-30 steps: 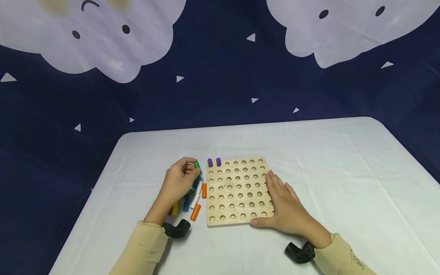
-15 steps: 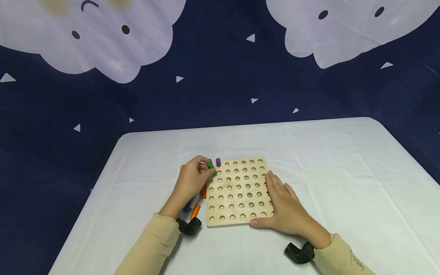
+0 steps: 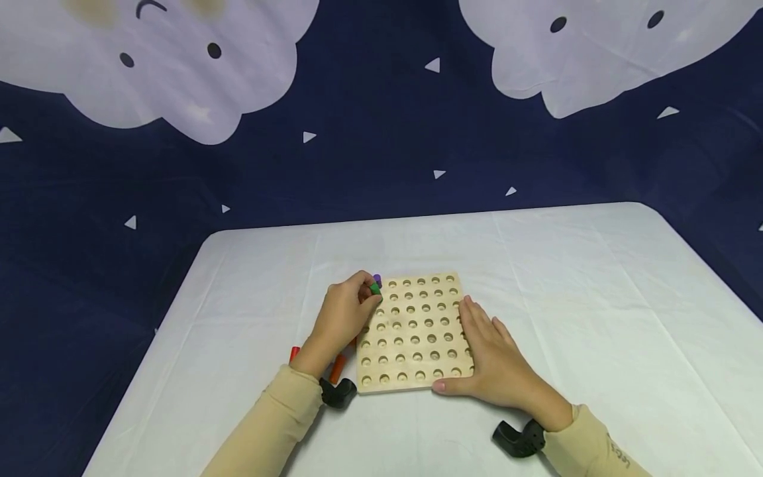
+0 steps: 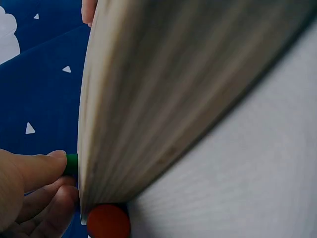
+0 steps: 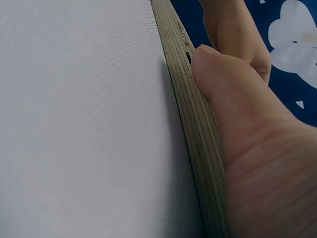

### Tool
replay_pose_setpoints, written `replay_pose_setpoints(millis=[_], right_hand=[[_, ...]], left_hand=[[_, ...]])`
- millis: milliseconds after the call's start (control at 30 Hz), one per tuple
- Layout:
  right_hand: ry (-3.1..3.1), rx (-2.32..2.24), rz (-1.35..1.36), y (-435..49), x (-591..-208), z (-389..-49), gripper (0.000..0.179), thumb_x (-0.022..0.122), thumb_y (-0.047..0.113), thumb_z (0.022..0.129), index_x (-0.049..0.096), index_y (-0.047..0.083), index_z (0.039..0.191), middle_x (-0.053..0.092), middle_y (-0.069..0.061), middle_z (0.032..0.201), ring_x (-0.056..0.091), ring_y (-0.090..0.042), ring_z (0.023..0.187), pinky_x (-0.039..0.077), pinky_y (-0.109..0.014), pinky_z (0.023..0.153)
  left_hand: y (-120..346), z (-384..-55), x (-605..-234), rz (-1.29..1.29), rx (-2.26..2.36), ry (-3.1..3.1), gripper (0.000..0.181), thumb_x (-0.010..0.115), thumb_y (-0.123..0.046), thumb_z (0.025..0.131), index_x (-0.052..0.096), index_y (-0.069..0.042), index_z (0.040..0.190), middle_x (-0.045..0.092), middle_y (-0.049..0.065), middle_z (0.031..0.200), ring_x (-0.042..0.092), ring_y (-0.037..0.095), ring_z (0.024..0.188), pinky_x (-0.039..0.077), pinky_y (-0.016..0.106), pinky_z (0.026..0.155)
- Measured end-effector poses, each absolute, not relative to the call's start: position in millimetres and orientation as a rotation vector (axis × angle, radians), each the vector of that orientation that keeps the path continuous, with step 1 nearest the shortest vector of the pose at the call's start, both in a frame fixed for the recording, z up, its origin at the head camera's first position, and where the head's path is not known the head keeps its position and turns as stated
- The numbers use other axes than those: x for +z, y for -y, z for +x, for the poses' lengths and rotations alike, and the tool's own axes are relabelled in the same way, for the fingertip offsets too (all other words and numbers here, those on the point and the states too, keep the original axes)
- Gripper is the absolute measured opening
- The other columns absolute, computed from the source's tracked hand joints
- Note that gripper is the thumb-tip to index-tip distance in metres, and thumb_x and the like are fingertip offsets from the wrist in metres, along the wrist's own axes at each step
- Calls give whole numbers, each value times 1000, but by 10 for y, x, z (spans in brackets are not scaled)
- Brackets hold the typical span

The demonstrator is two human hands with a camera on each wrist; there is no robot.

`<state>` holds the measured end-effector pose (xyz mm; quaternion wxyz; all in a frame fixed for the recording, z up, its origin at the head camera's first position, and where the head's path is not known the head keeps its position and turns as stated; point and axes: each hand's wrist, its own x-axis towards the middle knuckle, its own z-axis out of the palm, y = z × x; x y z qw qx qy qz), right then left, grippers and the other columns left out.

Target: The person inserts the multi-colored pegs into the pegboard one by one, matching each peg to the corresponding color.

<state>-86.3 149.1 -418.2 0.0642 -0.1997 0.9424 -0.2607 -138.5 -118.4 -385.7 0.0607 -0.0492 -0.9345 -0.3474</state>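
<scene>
A square wooden pegboard (image 3: 417, 334) with rows of round holes lies on the white table. Between thumb and fingers my left hand (image 3: 346, 311) pinches a green peg (image 3: 375, 289) over the board's far left corner, close to the second hole of the second row. In the left wrist view the green peg (image 4: 72, 164) shows at the board's edge. One purple peg (image 3: 377, 280) stands in the far row; the other is hidden behind my left hand. My right hand (image 3: 497, 358) rests along the board's right side, fingers straight, thumb at the near edge.
Left of the board, partly under my left forearm, lie an orange peg (image 3: 338, 368) and a red peg (image 3: 295, 353); other pegs there are hidden. A dark blue cloth (image 3: 381, 179) with clouds hangs behind the table (image 3: 596, 278).
My left hand has carried the green peg rightward from the loose pegs to over the board's far left corner. My right hand stays in place on the board.
</scene>
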Motion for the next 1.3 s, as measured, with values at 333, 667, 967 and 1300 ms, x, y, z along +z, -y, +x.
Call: replay_pose_setpoints(millis=[333, 667, 967, 1300], right_hand=[[-2845, -799, -603, -1488, -4185, -858, 141, 69, 84, 62, 2, 6, 159, 3, -15, 167, 9, -35, 154, 5, -59, 120], [-2847, -797, -607, -1484, -4180, -849, 141, 69, 84, 63, 3, 5, 159, 4, -16, 167, 9, -36, 154, 5, -59, 120], [-2846, -790, -601, -1501, -4163, -855, 141, 68, 84, 62, 2, 5, 159, 4, -16, 167, 9, -35, 154, 5, -58, 120], [-2842, -794, -605, -1491, -4186, -860, 141, 68, 84, 63, 2, 5, 159, 4, -15, 167, 9, -35, 154, 5, -58, 120]], left_hand=[[1177, -1367, -3865, -213, -976, 2863, 20, 75, -13, 88, 67, -14, 107, 70, 1, 88, 62, 13, 78, 52, 31, 70], [1504, -1150, -3691, -128, -1059, 2878, 36, 73, -12, 90, 62, -13, 124, 68, 4, 101, 59, 15, 82, 50, 32, 72], [1912, -936, -3697, 85, -910, 3060, 38, 71, -13, 91, 60, -10, 128, 65, 9, 111, 58, 22, 93, 54, 40, 84], [1937, -842, -3811, 19, -876, 3126, 25, 72, -7, 89, 65, -10, 113, 65, 6, 100, 56, 19, 86, 50, 37, 79]])
